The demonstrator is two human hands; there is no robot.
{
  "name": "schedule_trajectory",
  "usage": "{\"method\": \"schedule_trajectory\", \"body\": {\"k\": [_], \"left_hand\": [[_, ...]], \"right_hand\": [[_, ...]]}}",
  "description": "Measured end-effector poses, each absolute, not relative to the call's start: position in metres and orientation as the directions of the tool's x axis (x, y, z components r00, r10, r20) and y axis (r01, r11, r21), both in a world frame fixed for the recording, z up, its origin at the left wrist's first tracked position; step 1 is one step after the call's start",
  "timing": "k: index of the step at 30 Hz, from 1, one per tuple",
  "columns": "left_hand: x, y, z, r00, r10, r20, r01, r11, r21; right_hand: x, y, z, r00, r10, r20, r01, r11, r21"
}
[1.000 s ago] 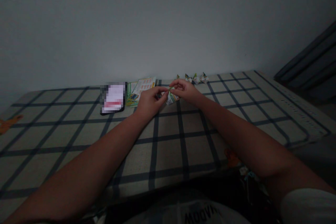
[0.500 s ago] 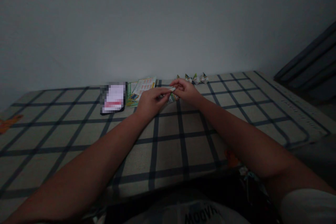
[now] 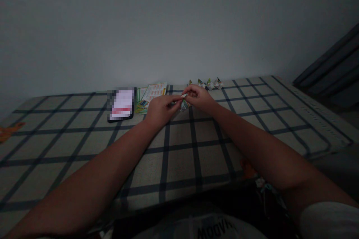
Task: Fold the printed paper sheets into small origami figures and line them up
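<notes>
Between my two hands is a small piece of printed paper (image 3: pixel 184 105), green and white, with a pale folded tip at the top. My left hand (image 3: pixel 162 109) pinches it from the left with thumb and forefinger. From the right, my right hand (image 3: pixel 199 97) grips the same paper, its fingertips close to the left ones. Part of the paper is hidden behind the fingers. Just beyond my right hand stand several small folded paper shapes (image 3: pixel 218 83) in a row by the wall.
A table with a checked cloth (image 3: pixel 179 157) lies under my arms. Left of my hands are a stack of printed leaflets (image 3: pixel 154 91) and a phone (image 3: pixel 122 104) with a lit, blurred screen. A pale wall (image 3: pixel 179 26) rises behind; dark folded fabric (image 3: pixel 333 59) hangs at right.
My hands have stayed nearly in place, with small finger shifts. The paper between them has turned slightly, and more of its green printed side shows below the fingers.
</notes>
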State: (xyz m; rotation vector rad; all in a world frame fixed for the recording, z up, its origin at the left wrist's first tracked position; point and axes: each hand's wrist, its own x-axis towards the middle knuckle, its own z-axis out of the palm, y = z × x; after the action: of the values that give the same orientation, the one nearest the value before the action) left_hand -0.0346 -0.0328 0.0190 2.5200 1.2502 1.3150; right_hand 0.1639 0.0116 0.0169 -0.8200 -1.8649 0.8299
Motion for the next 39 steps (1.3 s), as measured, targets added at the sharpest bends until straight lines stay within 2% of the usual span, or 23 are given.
{"method": "schedule_trajectory", "body": {"k": [6,12,16,21,25,29,34,39], "left_hand": [[-0.034,-0.028,0.016,0.271,0.704,0.657,0.588,-0.661,0.466],[-0.036,-0.025,0.017,0.170,0.732,0.659,0.576,-0.617,0.537],[-0.034,-0.028,0.020,0.125,0.736,0.665,0.567,-0.603,0.561],[-0.033,-0.026,0.019,0.157,0.756,0.636,0.549,-0.602,0.580],[-0.037,-0.023,0.017,0.204,0.726,0.657,0.624,-0.613,0.484],[-0.039,-0.022,0.017,0.195,0.706,0.681,0.652,-0.612,0.448],[-0.038,-0.022,0.018,0.222,0.671,0.707,0.596,-0.668,0.446],[-0.035,-0.027,0.024,0.184,0.702,0.688,0.563,-0.649,0.511]], "right_hand": [[0.168,0.009,0.024,-0.338,0.759,0.556,0.244,0.641,-0.728],[0.168,0.007,0.023,-0.308,0.762,0.569,0.178,0.634,-0.753],[0.168,0.008,0.022,-0.298,0.752,0.588,0.227,0.654,-0.721],[0.170,0.004,0.027,-0.386,0.649,0.655,0.284,0.760,-0.585],[0.172,0.003,0.029,-0.429,0.539,0.724,0.286,0.842,-0.458],[0.172,0.002,0.030,-0.454,0.509,0.731,0.310,0.860,-0.406],[0.173,0.004,0.029,-0.476,0.437,0.763,0.313,0.895,-0.317],[0.175,0.007,0.029,-0.519,0.339,0.785,0.383,0.913,-0.141]]}}
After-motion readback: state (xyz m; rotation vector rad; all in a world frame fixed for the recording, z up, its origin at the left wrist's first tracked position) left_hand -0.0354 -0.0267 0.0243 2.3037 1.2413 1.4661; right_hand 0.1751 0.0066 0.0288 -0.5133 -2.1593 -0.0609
